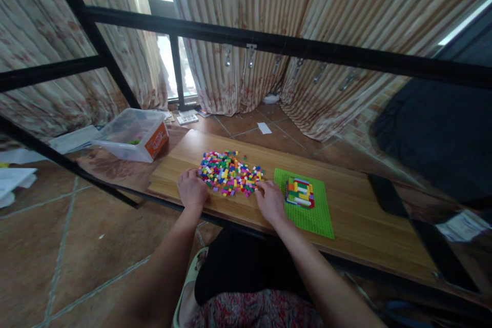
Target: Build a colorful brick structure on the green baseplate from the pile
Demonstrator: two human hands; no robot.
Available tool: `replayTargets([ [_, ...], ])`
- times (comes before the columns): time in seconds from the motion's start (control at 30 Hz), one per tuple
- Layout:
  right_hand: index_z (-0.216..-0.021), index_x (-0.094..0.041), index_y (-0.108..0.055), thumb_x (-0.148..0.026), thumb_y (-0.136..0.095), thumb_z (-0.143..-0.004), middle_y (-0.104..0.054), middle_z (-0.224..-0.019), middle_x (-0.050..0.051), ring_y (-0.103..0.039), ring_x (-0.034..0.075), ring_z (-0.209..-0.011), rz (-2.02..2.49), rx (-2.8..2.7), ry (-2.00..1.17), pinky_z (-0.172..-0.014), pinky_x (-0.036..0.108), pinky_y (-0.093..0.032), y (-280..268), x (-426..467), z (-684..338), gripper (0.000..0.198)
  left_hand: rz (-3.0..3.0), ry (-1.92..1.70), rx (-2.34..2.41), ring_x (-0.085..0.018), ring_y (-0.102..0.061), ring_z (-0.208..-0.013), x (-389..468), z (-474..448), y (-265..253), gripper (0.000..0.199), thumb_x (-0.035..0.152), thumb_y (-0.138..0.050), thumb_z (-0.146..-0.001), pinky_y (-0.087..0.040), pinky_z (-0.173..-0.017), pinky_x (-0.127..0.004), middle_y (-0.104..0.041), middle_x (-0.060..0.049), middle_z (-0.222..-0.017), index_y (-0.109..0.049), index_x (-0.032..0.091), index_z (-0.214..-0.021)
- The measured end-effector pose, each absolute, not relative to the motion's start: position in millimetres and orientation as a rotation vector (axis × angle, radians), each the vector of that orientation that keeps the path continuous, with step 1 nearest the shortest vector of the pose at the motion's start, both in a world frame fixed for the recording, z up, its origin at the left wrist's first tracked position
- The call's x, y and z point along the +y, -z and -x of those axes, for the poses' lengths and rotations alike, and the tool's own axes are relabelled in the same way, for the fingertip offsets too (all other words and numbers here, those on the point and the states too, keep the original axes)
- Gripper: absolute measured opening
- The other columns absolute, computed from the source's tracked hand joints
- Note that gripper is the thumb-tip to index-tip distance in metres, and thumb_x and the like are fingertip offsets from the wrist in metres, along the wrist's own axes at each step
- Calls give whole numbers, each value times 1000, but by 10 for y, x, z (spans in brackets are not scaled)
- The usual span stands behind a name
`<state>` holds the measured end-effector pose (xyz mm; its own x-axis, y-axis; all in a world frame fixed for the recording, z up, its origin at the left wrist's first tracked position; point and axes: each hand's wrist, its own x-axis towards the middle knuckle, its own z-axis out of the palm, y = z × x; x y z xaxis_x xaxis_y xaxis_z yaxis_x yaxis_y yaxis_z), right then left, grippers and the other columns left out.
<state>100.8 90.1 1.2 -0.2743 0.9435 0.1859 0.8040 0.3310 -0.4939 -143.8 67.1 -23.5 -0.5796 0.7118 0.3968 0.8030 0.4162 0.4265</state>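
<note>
A loose heap of small multicoloured toy bricks [228,173] is spread over the wooden board [346,205]. My left hand [191,188] rests against the heap's left edge, fingers bent; whether a brick is between them is too small to see. At the heap's lower right edge my right hand [270,201] has its thumb and fingertips drawn together at the bricks, and anything in them is hidden. Just right of that hand lies a green studded baseplate [323,218], bearing a low, roughly square structure of stacked bricks [300,193] with a hollow middle.
A clear plastic box [130,133] with an orange label stands beyond the board's left end. A black phone-like slab [386,195] lies toward the right end. A black metal rail [246,36] crosses in front of striped curtains. Papers [264,127] lie on the tiled floor.
</note>
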Motion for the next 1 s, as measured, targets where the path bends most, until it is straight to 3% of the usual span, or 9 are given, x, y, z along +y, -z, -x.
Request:
replayTargets([
  [0.27, -99, -20, -69, -15, -53, -86, -67, -97, 7, -58, 22, -95, 1571, -2137, -439, -84, 31, -42, 49, 858, -831, 22, 1358, 895, -2505, -29, -55, -102, 684, 1448, 240, 31, 17, -43, -83, -41, -93, -41, -67, -14, -106, -68, 12, -101],
  [0.5, -104, -20, -68, -22, -52, -90, -69, -96, 5, -61, 18, -87, 1474, -2058, -592, -80, 28, -43, 73, 937, -831, 21, 1369, 892, -2492, -30, -56, -102, 692, 1456, 227, 32, 17, -43, -82, -42, -92, -41, -67, -14, -105, -68, 12, -101],
  [0.77, -103, -23, -70, -23, -51, -90, -64, -105, 7, -59, 19, -95, 1588, -2254, -482, -82, 29, -42, -55, 1096, -889, 23, 1365, 875, -2501, -29, -55, -100, 686, 1442, 232, 31, 16, -43, -83, -41, -92, -41, -67, -14, -105, -68, 12, -101],
  [1.0, -90, -21, -70, -22, -54, -88, -62, -102, 7, -57, 18, -91, 1674, -2337, -400, -79, 28, -42, -99, 1135, -845, 17, 1385, 888, -2494, -28, -55, -100, 683, 1456, 245, 29, 16, -43, -82, -41, -93, -41, -66, -14, -103, -67, 13, -99],
])
